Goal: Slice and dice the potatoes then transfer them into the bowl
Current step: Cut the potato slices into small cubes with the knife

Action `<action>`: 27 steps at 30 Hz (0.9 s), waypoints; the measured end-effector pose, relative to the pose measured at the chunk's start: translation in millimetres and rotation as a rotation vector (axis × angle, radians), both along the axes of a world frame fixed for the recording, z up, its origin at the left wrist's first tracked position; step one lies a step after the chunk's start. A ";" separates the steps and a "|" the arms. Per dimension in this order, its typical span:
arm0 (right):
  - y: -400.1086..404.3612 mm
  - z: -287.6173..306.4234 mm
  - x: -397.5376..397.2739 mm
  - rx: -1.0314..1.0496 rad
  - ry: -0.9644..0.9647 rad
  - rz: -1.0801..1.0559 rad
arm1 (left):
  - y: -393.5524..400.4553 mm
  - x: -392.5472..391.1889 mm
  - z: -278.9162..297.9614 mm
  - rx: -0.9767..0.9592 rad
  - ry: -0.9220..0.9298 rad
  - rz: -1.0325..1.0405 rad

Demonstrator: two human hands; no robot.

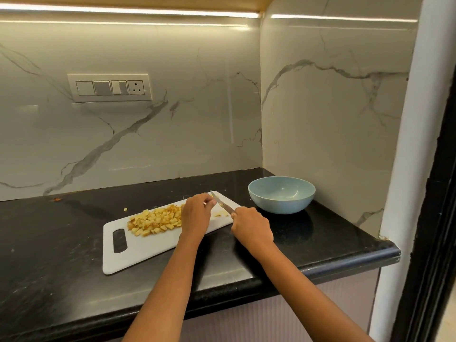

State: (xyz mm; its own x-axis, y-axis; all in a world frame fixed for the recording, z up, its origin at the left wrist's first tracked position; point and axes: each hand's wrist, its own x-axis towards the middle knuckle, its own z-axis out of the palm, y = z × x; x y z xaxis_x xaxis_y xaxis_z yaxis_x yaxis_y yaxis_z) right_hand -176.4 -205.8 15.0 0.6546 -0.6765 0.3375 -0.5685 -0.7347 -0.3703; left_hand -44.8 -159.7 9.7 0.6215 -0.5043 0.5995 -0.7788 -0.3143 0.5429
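Most of the dicing looks done: a heap of potato cubes (155, 222) lies on the cutting board (148, 245). The right hand (251, 224) grips the knife (222, 204), while the left hand (197, 213) pinches a last piece. The bowl (281, 195) beside the board holds nothing yet.

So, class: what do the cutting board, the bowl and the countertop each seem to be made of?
Cutting board: probably plastic, matte white, thin, with a moulded handle slot. Bowl: likely glazed ceramic, though melamine is possible; pale blue with a soft sheen. Countertop: polished black stone, perhaps granite, speckled and reflecting the light.
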 end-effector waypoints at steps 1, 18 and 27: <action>0.3 0.0 0.3 -0.014 0.003 0.012 | 0.6 -2.0 1.4 -0.024 0.003 -0.005; -13.6 -1.0 13.5 -0.066 -0.274 -0.047 | -8.8 2.8 -2.5 0.293 -0.104 -0.015; -36.9 8.6 51.5 -0.152 -0.442 0.034 | -13.1 16.0 1.4 0.572 -0.271 0.027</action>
